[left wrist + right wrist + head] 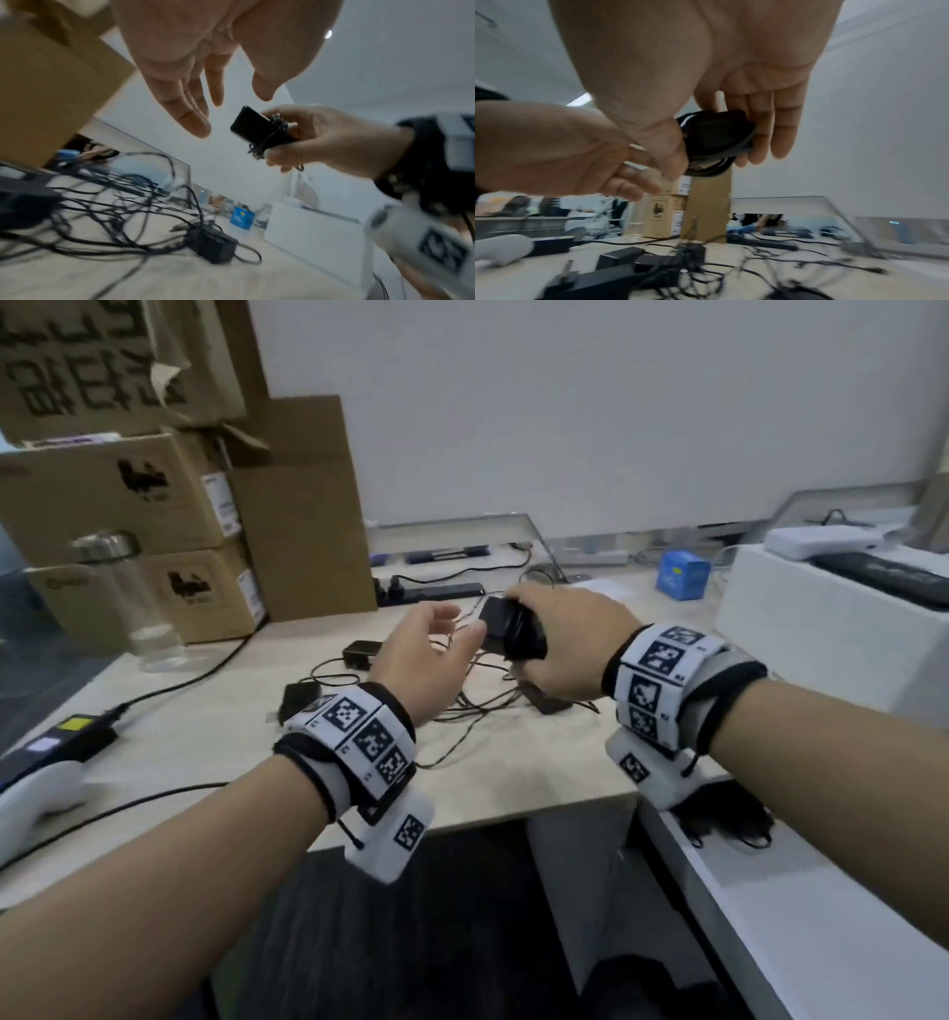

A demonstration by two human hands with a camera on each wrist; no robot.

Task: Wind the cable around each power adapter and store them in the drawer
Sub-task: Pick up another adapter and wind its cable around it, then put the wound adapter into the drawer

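Observation:
My right hand point(544, 634) grips a black power adapter point(506, 629) above the desk, its cable wound around it; the wrist views show the same adapter point(253, 127) point(713, 138) held between thumb and fingers. Just left of it hovers my left hand point(436, 639), fingers straight and relaxed, holding nothing point(200, 105). Several more black adapters point(359, 652) point(298, 698) lie on the desk in a tangle of loose cables point(477, 706). An open drawer point(729, 824) at lower right holds dark wound cables.
Cardboard boxes point(154, 516) stack at the back left beside a clear bottle point(123, 593). A black power strip point(431, 588) and a blue box point(680, 572) sit at the back. A white box point(801, 629) stands right; the desk edge point(462, 819) runs below my wrists.

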